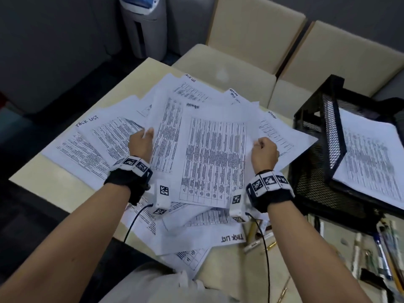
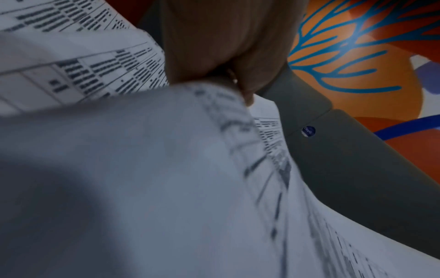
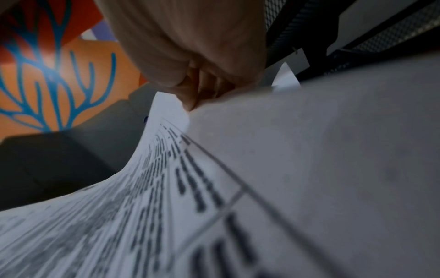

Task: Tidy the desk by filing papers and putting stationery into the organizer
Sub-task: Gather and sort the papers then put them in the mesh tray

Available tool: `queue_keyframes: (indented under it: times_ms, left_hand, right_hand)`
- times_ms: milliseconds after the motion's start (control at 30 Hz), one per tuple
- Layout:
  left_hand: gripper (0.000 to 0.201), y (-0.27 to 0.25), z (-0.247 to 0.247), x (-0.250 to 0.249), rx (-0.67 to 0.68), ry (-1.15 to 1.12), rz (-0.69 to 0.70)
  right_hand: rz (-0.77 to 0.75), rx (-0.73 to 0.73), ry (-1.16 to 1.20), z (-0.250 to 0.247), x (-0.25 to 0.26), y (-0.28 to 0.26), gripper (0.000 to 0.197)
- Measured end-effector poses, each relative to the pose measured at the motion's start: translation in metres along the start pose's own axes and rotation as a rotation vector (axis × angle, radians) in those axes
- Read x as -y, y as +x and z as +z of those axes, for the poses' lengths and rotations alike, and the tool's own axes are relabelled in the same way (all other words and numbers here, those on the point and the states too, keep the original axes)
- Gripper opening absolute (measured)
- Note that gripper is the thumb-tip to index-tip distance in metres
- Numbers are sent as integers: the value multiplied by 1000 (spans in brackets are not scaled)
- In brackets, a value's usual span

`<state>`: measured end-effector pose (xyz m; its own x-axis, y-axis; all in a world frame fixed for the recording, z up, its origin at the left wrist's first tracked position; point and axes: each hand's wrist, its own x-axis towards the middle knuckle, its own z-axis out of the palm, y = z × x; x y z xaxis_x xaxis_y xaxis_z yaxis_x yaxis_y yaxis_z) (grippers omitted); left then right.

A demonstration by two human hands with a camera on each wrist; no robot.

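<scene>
Paper everywhere: printed sheets [image 1: 122, 136] w/ dense tables lie fanned and overlapping across the pale bench [image 1: 52, 189], too layered to count exactly, well over ten. Three visible ones carry a handwritten "TASK LIST" heading, others a short scrawl you can't read.

Your two hands are apart, each on a side edge of one top sheet [image 1: 214, 158], a thin white page w/ a ruled grid of small black text. Your left hand [image 1: 141, 143] sits at its left edge; in the left wrist view the fingers [image 2: 245, 82] curl onto the paper edge and the page bows up in front of the lens. Your right hand [image 1: 264, 152] is fisted at the right edge; the right wrist view shows fingertips [image 3: 190, 101] pinching the sheet corner, page curving away below.

Black wire-mesh organizer [image 1: 328, 136] stands at your right, just beside the paper spread, boxy frame w/ perforated metal walls. One stack of printed pages [image 1: 369, 156] lies flat in its top tray.

Stationery is at bench's near right corner: several pens and pencils [image 1: 384, 254], slim cylinders, blurred, count unclear, plus a couple of pens [image 1: 253, 239] poking out from under the sheets near your right wrist.

Two wrist bands w/ black-and-white square markers, one per arm, each w/ a thin black cable.

Behind the bench: beige cushioned seats [image 1: 258, 29], smooth, boxy.
</scene>
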<state>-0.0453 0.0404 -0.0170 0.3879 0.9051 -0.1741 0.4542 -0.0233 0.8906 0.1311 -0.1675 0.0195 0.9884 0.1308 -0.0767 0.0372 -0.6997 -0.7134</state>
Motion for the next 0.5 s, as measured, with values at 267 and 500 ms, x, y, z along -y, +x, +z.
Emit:
queue_keyframes:
  times_ms: [267, 500]
  left_hand:
    - [25, -10, 24, 15, 67, 656, 37]
    - [38, -17, 29, 1, 580, 429, -19]
  right_hand:
    - [225, -7, -119, 17, -24, -20, 28]
    - [219, 229, 83, 45, -18, -50, 27]
